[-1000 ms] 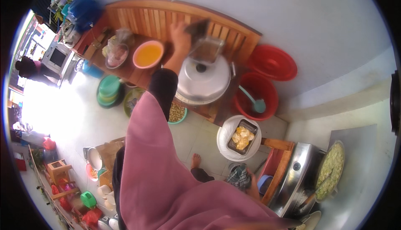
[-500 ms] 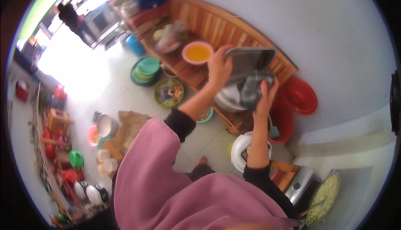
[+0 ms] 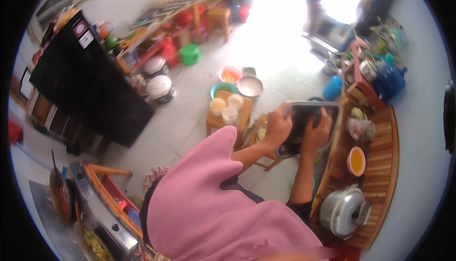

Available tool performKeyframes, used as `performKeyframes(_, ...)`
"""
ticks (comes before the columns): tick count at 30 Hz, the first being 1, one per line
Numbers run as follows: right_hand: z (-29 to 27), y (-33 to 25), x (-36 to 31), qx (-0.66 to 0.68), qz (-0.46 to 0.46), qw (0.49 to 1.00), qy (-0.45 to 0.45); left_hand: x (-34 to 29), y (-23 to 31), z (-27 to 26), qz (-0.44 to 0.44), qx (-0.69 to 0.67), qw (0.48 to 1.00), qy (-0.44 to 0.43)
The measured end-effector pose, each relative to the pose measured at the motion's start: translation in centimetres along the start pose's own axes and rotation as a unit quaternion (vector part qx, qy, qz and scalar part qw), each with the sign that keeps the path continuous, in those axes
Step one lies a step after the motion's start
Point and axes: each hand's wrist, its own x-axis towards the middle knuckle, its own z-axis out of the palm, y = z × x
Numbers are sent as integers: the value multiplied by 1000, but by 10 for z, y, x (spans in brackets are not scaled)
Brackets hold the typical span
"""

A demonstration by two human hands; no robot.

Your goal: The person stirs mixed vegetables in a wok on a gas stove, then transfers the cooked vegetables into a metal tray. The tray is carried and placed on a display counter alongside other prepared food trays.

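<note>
My left hand (image 3: 279, 124) grips the left rim of a rectangular metal tray (image 3: 333, 118) with a grey edge and a dark inside. The tray is held up in front of me, tilted. My right hand (image 3: 317, 132) is over the inside of the tray, fingers bent around a dark bunched cloth (image 3: 316, 117) that is mostly hidden and blends with the tray.
On my right, a wooden bench (image 3: 380, 180) bears a lidded steel pot (image 3: 343, 212) and a bowl of orange liquid (image 3: 356, 161). Cups stand on a wooden stool (image 3: 244, 118) ahead. Left are a black fridge (image 3: 90, 80) and a gas stove (image 3: 107, 218).
My view has swung left, away from the bench and wall toward the room. The tray has come along in my left hand, and my right hand with the cloth has moved over its inside.
</note>
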Motion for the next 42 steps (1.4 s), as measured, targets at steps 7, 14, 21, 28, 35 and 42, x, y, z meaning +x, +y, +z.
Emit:
performKeyframes(7,157,-138,-15,-33,-151,979,-134,71,-21,-214,54,97,982,152)
performKeyframes(14,203,-338,-67,195,-128,902,-363,86,-16,-377,88,148,931,322)
performKeyframes(21,155,-450,-105,475,-301,633,-532,83,3,-488,155,167,857,462)
performKeyframes(28,210,-454,-56,623,-98,578,-517,110,25,-555,228,129,808,527)
performKeyframes(35,332,-461,22,729,99,634,-238,226,-30,-516,483,263,806,217)
performKeyframes(42,424,-431,47,697,263,633,-212,318,-102,-466,475,301,826,37)
